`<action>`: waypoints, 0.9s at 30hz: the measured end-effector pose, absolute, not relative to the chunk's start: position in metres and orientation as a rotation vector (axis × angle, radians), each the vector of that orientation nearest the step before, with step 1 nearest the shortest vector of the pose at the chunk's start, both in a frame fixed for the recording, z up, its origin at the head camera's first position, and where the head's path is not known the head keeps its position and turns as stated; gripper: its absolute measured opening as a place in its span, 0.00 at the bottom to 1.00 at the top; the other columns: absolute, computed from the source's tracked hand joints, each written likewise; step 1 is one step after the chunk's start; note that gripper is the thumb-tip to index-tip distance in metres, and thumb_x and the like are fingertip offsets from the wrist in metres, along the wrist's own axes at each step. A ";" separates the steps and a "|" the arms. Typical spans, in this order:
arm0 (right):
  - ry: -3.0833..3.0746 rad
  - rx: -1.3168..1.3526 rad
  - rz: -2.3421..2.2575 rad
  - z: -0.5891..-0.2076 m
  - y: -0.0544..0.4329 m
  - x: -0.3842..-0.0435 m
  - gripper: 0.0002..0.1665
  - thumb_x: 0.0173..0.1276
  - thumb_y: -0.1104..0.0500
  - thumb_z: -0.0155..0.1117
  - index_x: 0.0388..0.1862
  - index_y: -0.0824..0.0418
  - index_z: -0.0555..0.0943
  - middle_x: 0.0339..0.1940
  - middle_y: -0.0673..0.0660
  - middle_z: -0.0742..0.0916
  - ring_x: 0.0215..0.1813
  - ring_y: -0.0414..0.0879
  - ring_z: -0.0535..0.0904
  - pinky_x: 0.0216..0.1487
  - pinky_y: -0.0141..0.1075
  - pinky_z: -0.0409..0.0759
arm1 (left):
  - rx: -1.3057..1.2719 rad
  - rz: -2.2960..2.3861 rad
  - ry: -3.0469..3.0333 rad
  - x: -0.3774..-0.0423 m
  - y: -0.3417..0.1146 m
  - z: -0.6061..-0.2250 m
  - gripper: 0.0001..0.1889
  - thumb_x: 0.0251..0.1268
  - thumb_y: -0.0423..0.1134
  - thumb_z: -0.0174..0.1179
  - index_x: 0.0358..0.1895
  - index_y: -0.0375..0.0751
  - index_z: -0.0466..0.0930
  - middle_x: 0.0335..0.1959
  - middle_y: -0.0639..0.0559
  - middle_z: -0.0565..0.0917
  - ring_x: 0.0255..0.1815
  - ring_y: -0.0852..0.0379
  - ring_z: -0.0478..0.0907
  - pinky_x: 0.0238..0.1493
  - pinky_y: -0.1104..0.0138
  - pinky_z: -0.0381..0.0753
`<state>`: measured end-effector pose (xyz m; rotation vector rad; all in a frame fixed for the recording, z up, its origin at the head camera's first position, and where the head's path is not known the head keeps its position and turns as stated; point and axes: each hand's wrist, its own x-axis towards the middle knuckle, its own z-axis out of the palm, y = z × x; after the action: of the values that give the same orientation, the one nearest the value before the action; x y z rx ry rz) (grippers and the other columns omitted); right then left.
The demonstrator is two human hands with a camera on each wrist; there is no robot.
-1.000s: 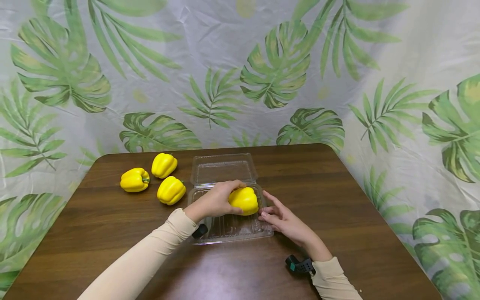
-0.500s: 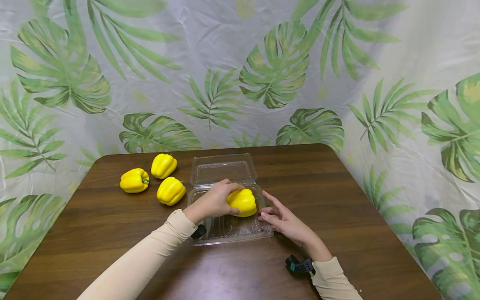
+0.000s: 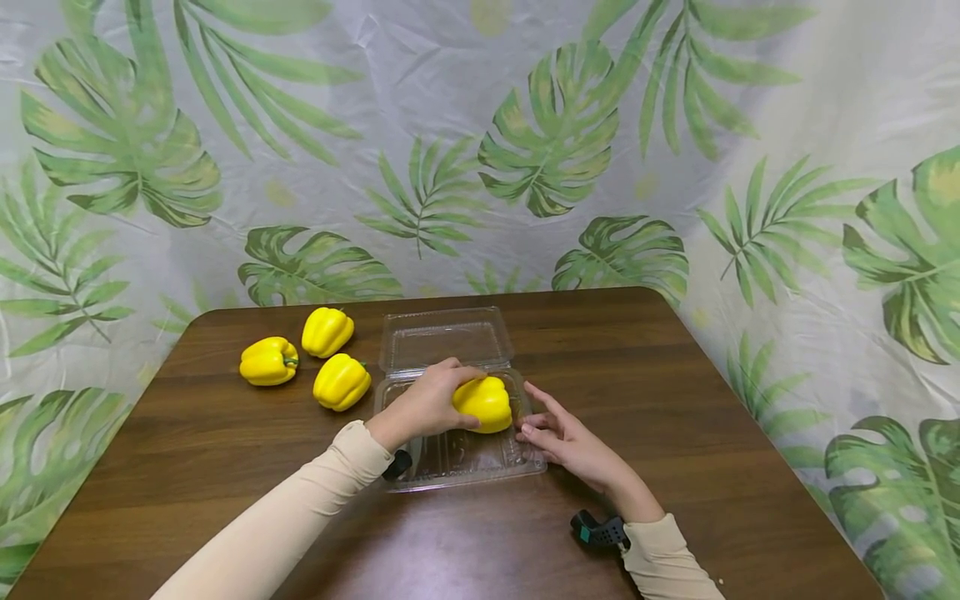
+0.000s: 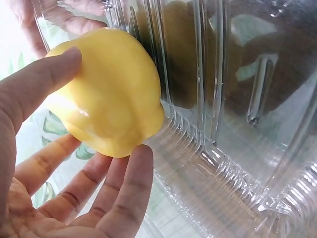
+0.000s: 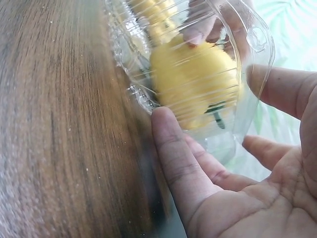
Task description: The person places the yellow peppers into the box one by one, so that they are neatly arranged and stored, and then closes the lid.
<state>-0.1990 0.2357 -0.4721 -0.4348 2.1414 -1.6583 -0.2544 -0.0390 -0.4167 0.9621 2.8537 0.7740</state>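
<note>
In the head view my left hand (image 3: pixel 424 405) grips a yellow bell pepper (image 3: pixel 487 405) over the right part of a clear plastic clamshell container (image 3: pixel 480 478). The thumb lies on one side of the bell pepper (image 4: pixel 111 94) and the fingers on the other in the left wrist view. My right hand (image 3: pixel 572 446) touches the container's right wall with fairly straight fingers and thumb. Through that clear wall (image 5: pixel 242 44) the right wrist view shows the pepper's green stem. The container's lid (image 3: pixel 448 340) lies folded back, away from me.
Three more yellow bell peppers, a rear one (image 3: pixel 327 332), a left one (image 3: pixel 268 362) and a near one (image 3: pixel 341 382), lie left of the container on the brown wooden table (image 3: pixel 645 367). A leaf-patterned curtain (image 3: pixel 450 108) hangs behind the table.
The held bell pepper and my left hand have shifted very slightly left and toward me. My right hand stays at the container's right wall.
</note>
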 end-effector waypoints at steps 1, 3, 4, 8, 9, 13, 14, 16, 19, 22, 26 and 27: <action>2.142 -0.434 -1.658 -0.472 0.235 -0.199 0.45 0.87 0.50 0.56 0.92 0.45 0.44 0.74 0.73 0.76 0.75 0.65 0.78 0.69 0.48 0.83 | 0.964 0.775 2.861 -0.254 -0.039 -0.417 0.37 0.53 0.43 0.85 0.69 0.41 0.83 0.53 0.44 0.84 0.51 0.49 0.81 0.59 0.52 0.84; 2.137 -0.436 -1.663 -0.472 0.235 -0.199 0.46 0.87 0.51 0.56 0.92 0.45 0.44 0.74 0.74 0.76 0.75 0.65 0.78 0.70 0.49 0.83 | 0.966 0.771 2.872 -0.254 -0.040 -0.417 0.37 0.53 0.43 0.85 0.68 0.41 0.84 0.51 0.44 0.83 0.50 0.49 0.81 0.58 0.52 0.83; 2.134 -0.435 -1.667 -0.472 0.235 -0.199 0.45 0.87 0.51 0.56 0.92 0.45 0.44 0.73 0.74 0.75 0.75 0.65 0.78 0.70 0.49 0.83 | 0.958 0.764 2.877 -0.254 -0.040 -0.417 0.37 0.52 0.43 0.85 0.68 0.42 0.84 0.51 0.44 0.83 0.50 0.48 0.80 0.58 0.52 0.83; 2.129 -0.442 -1.675 -0.472 0.235 -0.199 0.45 0.87 0.51 0.56 0.92 0.46 0.44 0.73 0.74 0.76 0.75 0.65 0.78 0.71 0.51 0.82 | 0.937 0.743 2.887 -0.253 -0.040 -0.416 0.36 0.52 0.43 0.85 0.68 0.43 0.84 0.50 0.43 0.82 0.50 0.47 0.79 0.58 0.52 0.82; 2.131 -0.442 -1.673 -0.473 0.235 -0.199 0.45 0.87 0.51 0.56 0.92 0.46 0.44 0.73 0.74 0.76 0.75 0.65 0.78 0.71 0.50 0.82 | 0.933 0.738 2.888 -0.253 -0.040 -0.416 0.36 0.53 0.43 0.85 0.68 0.44 0.84 0.50 0.43 0.82 0.51 0.47 0.79 0.58 0.51 0.82; 2.141 -0.444 -1.664 -0.474 0.236 -0.199 0.45 0.87 0.51 0.56 0.92 0.45 0.44 0.72 0.73 0.77 0.74 0.65 0.78 0.70 0.48 0.83 | 0.957 0.734 2.883 -0.253 -0.041 -0.416 0.36 0.53 0.43 0.85 0.68 0.42 0.83 0.51 0.43 0.83 0.50 0.48 0.80 0.58 0.52 0.83; 2.141 -0.444 -1.665 -0.474 0.236 -0.199 0.45 0.87 0.51 0.56 0.92 0.45 0.45 0.72 0.73 0.77 0.74 0.65 0.79 0.70 0.48 0.83 | 0.960 0.733 2.881 -0.253 -0.041 -0.416 0.36 0.53 0.44 0.85 0.68 0.42 0.83 0.51 0.43 0.83 0.50 0.48 0.80 0.58 0.52 0.83; 2.136 -0.443 -1.668 -0.475 0.236 -0.199 0.45 0.87 0.51 0.56 0.92 0.45 0.45 0.72 0.73 0.77 0.74 0.65 0.78 0.70 0.47 0.83 | 0.965 0.732 2.876 -0.253 -0.042 -0.415 0.36 0.53 0.44 0.85 0.68 0.42 0.83 0.51 0.44 0.83 0.50 0.49 0.80 0.58 0.52 0.83; 2.132 -0.438 -1.671 -0.475 0.236 -0.199 0.45 0.87 0.51 0.56 0.92 0.45 0.45 0.72 0.73 0.77 0.74 0.65 0.78 0.67 0.41 0.84 | 0.963 0.738 2.862 -0.253 -0.044 -0.414 0.36 0.54 0.44 0.84 0.68 0.42 0.83 0.51 0.44 0.83 0.49 0.50 0.80 0.58 0.53 0.83; 2.133 -0.429 -1.670 -0.475 0.236 -0.199 0.45 0.87 0.51 0.56 0.92 0.45 0.45 0.72 0.74 0.77 0.74 0.65 0.78 0.61 0.34 0.84 | 0.955 0.746 2.849 -0.253 -0.046 -0.411 0.35 0.55 0.44 0.84 0.68 0.42 0.83 0.51 0.44 0.83 0.48 0.51 0.79 0.56 0.54 0.83; 2.140 -0.424 -1.665 -0.474 0.236 -0.200 0.46 0.87 0.50 0.56 0.92 0.45 0.44 0.73 0.73 0.77 0.74 0.64 0.78 0.59 0.34 0.82 | 0.921 0.766 2.840 -0.255 -0.052 -0.405 0.34 0.59 0.44 0.82 0.69 0.43 0.82 0.52 0.41 0.83 0.49 0.48 0.81 0.53 0.54 0.84; 2.141 -0.423 -1.663 -0.474 0.235 -0.200 0.46 0.87 0.50 0.56 0.92 0.45 0.44 0.73 0.73 0.77 0.74 0.64 0.78 0.60 0.36 0.82 | 0.907 0.777 2.836 -0.255 -0.054 -0.403 0.34 0.60 0.44 0.81 0.70 0.43 0.81 0.53 0.40 0.82 0.50 0.47 0.81 0.53 0.53 0.84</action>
<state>-0.2003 0.2355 -0.4738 -0.4233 2.1410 -1.6629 -0.2555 -0.0538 -0.4033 0.9073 2.8361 0.7773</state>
